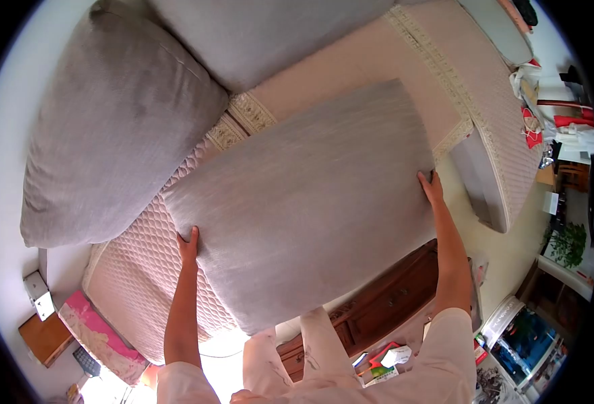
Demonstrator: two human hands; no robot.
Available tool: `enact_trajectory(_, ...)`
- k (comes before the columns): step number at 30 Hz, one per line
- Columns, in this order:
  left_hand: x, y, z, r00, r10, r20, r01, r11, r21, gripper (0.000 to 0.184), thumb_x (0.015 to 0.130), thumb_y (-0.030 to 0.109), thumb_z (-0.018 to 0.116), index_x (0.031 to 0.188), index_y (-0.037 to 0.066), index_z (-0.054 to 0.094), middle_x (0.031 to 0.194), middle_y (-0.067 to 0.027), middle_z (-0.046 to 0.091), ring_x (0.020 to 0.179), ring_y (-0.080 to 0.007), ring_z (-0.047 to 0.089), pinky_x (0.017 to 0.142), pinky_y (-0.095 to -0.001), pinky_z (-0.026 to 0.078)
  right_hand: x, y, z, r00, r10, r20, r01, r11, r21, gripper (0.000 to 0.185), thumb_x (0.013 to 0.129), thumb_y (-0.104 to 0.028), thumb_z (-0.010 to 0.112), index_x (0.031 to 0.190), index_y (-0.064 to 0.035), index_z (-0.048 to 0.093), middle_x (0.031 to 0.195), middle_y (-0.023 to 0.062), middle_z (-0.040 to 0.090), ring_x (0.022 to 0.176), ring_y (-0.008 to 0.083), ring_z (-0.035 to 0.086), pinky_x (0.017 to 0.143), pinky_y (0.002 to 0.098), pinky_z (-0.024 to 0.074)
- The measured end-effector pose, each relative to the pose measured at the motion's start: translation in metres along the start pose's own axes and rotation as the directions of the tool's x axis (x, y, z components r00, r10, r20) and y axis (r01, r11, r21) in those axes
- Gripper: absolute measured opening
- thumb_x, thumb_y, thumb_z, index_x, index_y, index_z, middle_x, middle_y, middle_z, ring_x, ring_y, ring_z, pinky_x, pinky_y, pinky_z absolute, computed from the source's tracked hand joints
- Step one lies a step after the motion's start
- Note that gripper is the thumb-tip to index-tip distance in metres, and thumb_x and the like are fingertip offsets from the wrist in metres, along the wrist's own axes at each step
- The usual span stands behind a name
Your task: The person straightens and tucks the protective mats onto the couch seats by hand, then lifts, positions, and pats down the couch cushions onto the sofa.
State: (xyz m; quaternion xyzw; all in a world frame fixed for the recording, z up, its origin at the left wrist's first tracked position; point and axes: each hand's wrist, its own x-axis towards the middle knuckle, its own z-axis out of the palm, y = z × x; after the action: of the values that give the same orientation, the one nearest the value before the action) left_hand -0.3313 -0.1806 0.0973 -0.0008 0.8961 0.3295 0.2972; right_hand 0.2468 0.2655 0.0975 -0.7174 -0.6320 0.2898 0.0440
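Note:
A large grey sofa cushion (310,209) is held out in front of me, tilted over the sofa. My left hand (188,244) grips its left edge, thumb on the top face and the other fingers hidden behind. On the opposite edge, my right hand (431,186) holds the cushion the same way. Beneath and behind it lies a pink quilted sofa cover (152,259) with a patterned cream trim (251,113). Another grey cushion (121,128) leans at the left, and a further grey cushion (270,34) rests along the back.
A dark wooden cabinet with drawers (384,293) stands close behind the held cushion's lower edge, by my legs. Assorted items, including a white box (396,356), lie beside it. At the right are a green plant (568,244) and pale floor (495,252).

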Motion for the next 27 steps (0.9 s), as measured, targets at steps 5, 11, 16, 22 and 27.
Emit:
enact_trajectory(5,0.019,0.007,0.004,0.99,-0.035,0.135,0.051,0.992,-0.119,0.091,0.068,0.049,0.069,0.13,-0.003,0.027,0.123,-0.019,0.043,0.112,-0.0271,0.043,0.094,-0.0328,0.035,0.02,0.001,-0.005,0.99,0.091,0.106,-0.098,0.994,0.057,0.089,0.066,-0.055,0.065,0.127,0.0026,0.035,0.125,0.0201,0.043,0.116,0.0313,0.042,0.096,0.0358,0.0329)
enact_trajectory(11,0.022,0.009,-0.002,0.908,-0.026,0.419,0.216,0.885,-0.413,0.082,0.071,0.044,0.069,0.128,-0.002,0.032,0.121,-0.0147,0.046,0.11,-0.0214,0.045,0.092,-0.031,0.037,0.03,0.012,-0.004,0.97,0.226,0.092,-0.236,0.965,0.116,0.087,0.065,-0.06,0.063,0.122,0.0027,0.043,0.117,0.0198,0.05,0.106,0.0289,0.05,0.09,0.0346,0.0385)
enact_trajectory(16,0.011,0.013,-0.003,0.943,-0.127,0.307,0.228,0.921,-0.316,0.073,0.07,0.046,0.069,0.117,-0.006,0.046,0.109,-0.0132,0.055,0.099,-0.0198,0.052,0.086,-0.0296,0.041,0.029,0.032,-0.009,0.995,0.094,-0.034,-0.091,0.992,0.083,0.06,0.077,-0.05,0.058,0.1,0.0051,0.058,0.09,0.0172,0.061,0.084,0.0255,0.058,0.076,0.0322,0.0424)
enact_trajectory(22,-0.037,0.04,-0.032,0.993,-0.061,0.103,0.098,0.905,-0.415,0.063,0.065,0.037,0.076,0.102,-0.01,0.056,0.094,-0.0135,0.061,0.081,-0.019,0.058,0.072,-0.0265,0.046,-0.052,-0.031,-0.061,0.977,-0.069,-0.204,0.127,0.949,0.29,0.036,0.086,-0.03,0.053,0.075,0.0039,0.055,0.065,0.0051,0.05,0.062,0.0135,0.042,0.06,0.0291,0.0371)
enact_trajectory(27,-0.087,0.017,-0.107,1.0,-0.017,0.02,0.025,0.865,-0.502,0.055,0.067,0.028,0.076,0.102,-0.009,0.056,0.093,-0.0122,0.061,0.081,-0.0189,0.058,0.072,-0.0275,0.047,-0.165,-0.088,-0.101,0.973,-0.025,-0.23,0.1,0.941,0.322,0.035,0.086,-0.031,0.055,0.065,-0.0048,0.044,0.063,-0.0025,0.039,0.062,0.0091,0.035,0.058,0.0245,0.0325)
